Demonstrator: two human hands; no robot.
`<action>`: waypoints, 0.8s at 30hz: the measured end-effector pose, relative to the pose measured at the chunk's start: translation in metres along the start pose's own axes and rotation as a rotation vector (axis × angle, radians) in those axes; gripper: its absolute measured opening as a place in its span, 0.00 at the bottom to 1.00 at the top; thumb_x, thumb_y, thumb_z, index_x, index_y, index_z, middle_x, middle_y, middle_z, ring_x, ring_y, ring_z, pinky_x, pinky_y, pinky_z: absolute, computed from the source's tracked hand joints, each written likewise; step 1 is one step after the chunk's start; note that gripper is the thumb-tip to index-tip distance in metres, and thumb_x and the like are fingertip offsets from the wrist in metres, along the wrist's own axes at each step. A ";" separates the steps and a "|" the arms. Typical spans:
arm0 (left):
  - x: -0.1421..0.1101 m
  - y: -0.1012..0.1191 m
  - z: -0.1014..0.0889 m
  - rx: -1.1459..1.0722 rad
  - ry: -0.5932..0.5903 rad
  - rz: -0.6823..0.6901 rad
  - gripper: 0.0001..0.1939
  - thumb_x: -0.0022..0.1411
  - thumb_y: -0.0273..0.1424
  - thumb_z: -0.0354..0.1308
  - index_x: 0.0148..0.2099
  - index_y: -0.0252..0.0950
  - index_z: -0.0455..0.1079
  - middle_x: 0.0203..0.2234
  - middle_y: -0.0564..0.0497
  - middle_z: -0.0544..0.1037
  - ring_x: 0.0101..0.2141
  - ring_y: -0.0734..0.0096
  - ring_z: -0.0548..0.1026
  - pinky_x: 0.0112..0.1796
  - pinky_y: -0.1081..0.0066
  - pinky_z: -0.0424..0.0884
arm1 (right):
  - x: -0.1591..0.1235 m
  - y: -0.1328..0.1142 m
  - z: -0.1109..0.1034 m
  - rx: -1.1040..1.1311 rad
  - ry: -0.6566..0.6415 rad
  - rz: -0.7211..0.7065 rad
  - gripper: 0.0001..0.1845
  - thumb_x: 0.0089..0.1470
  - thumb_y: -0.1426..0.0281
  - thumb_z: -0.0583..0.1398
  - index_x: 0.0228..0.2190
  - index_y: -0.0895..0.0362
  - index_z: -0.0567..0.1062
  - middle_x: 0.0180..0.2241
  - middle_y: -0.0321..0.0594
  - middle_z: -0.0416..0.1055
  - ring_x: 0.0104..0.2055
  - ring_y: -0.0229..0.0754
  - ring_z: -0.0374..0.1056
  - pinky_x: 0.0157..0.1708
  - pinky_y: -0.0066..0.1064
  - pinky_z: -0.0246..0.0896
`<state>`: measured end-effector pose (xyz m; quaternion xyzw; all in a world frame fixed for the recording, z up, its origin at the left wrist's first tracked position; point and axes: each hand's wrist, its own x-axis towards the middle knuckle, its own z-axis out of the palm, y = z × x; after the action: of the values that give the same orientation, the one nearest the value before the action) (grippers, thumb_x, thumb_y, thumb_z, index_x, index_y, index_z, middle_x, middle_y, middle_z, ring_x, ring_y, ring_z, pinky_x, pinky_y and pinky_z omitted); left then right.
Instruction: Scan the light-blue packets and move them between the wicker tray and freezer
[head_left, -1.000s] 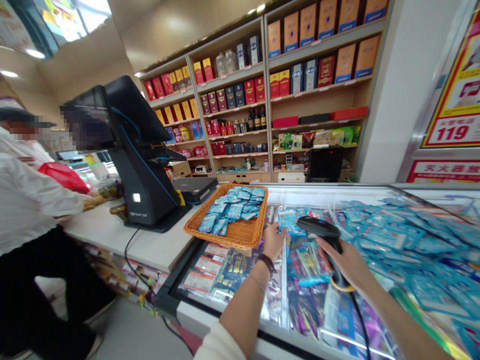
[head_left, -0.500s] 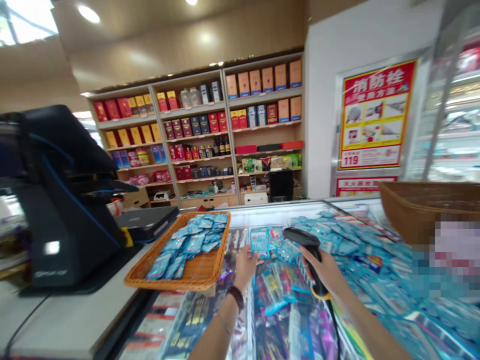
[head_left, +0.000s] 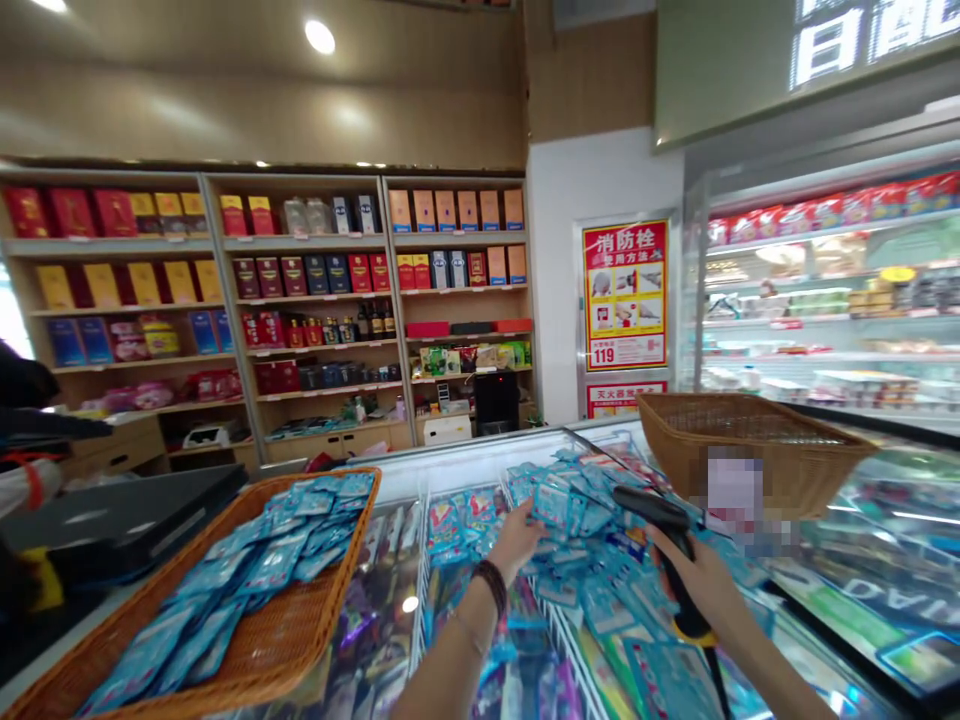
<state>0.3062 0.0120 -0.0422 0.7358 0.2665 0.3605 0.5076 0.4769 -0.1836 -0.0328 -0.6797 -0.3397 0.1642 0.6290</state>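
Orange basket holds blue packets; chest holds loose packets.

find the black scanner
Right of centre in the head view, the scanner is in the right hand, over blue packets, below-left of the brown basket.

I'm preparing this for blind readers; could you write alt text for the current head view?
A person's right hand holds a black barcode scanner while the left hand is at a light-blue packet above a packet-filled display chest. A wicker basket at lower left holds more blue packets, with stocked shelves behind.
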 end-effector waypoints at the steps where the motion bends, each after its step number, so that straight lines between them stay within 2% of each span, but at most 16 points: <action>1: 0.002 0.007 0.006 0.028 -0.054 -0.006 0.12 0.56 0.26 0.61 0.44 0.36 0.78 0.31 0.49 0.82 0.35 0.64 0.80 0.41 0.66 0.78 | -0.002 0.001 0.000 -0.003 0.005 0.004 0.28 0.46 0.40 0.61 0.17 0.50 0.68 0.08 0.37 0.65 0.12 0.41 0.62 0.16 0.33 0.59; 4: 0.000 0.029 0.013 0.293 -0.158 0.003 0.19 0.59 0.24 0.58 0.53 0.35 0.77 0.48 0.42 0.82 0.52 0.56 0.78 0.54 0.59 0.73 | -0.006 0.003 0.005 0.002 -0.006 0.014 0.26 0.46 0.42 0.63 0.17 0.50 0.68 0.09 0.37 0.66 0.12 0.43 0.63 0.16 0.34 0.59; 6: -0.006 0.042 0.008 0.503 -0.157 0.068 0.23 0.60 0.25 0.59 0.58 0.35 0.74 0.59 0.39 0.75 0.63 0.50 0.69 0.64 0.54 0.63 | -0.008 0.004 0.012 0.009 -0.031 0.010 0.25 0.46 0.44 0.64 0.17 0.50 0.67 0.09 0.37 0.66 0.12 0.43 0.63 0.15 0.33 0.59; 8: -0.015 0.051 -0.005 0.626 -0.135 0.153 0.26 0.62 0.27 0.59 0.63 0.34 0.71 0.66 0.38 0.67 0.69 0.48 0.59 0.68 0.51 0.54 | -0.009 0.002 0.022 0.010 -0.054 -0.006 0.25 0.48 0.44 0.64 0.17 0.50 0.68 0.10 0.36 0.67 0.12 0.42 0.63 0.15 0.32 0.58; 10: -0.024 0.055 -0.027 0.660 -0.086 0.195 0.28 0.64 0.28 0.57 0.66 0.35 0.69 0.69 0.39 0.63 0.70 0.49 0.56 0.69 0.50 0.52 | -0.010 -0.002 0.035 0.016 -0.060 -0.029 0.25 0.48 0.44 0.63 0.17 0.51 0.69 0.10 0.35 0.66 0.11 0.40 0.62 0.14 0.31 0.57; 13: -0.039 0.053 -0.074 0.682 0.059 0.183 0.27 0.66 0.30 0.56 0.66 0.37 0.69 0.69 0.42 0.63 0.70 0.52 0.57 0.69 0.52 0.54 | -0.012 -0.016 0.059 0.061 -0.098 -0.065 0.25 0.46 0.45 0.65 0.19 0.52 0.70 0.10 0.34 0.66 0.11 0.38 0.61 0.14 0.30 0.56; 18: -0.071 0.044 -0.175 0.803 0.332 0.094 0.26 0.66 0.28 0.56 0.65 0.35 0.69 0.66 0.40 0.68 0.68 0.55 0.62 0.68 0.56 0.56 | -0.021 -0.045 0.115 0.164 -0.251 -0.079 0.25 0.44 0.46 0.67 0.18 0.53 0.70 0.11 0.35 0.66 0.12 0.37 0.61 0.14 0.29 0.57; 21: -0.097 0.039 -0.232 0.928 0.447 0.005 0.25 0.65 0.28 0.57 0.64 0.32 0.68 0.64 0.37 0.70 0.65 0.54 0.66 0.66 0.58 0.58 | -0.035 -0.059 0.153 0.236 -0.319 -0.080 0.26 0.42 0.45 0.68 0.19 0.53 0.70 0.11 0.35 0.66 0.11 0.37 0.60 0.12 0.29 0.56; 24: -0.124 0.029 -0.277 1.066 0.514 -0.136 0.25 0.65 0.29 0.57 0.64 0.32 0.66 0.63 0.36 0.71 0.65 0.54 0.66 0.65 0.60 0.58 | -0.052 -0.065 0.187 0.287 -0.413 -0.072 0.27 0.43 0.44 0.67 0.19 0.53 0.69 0.11 0.34 0.65 0.11 0.37 0.60 0.12 0.30 0.56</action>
<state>0.0109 0.0612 0.0153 0.7596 0.5715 0.3104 0.0094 0.3015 -0.0805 -0.0091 -0.5229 -0.4585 0.3236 0.6416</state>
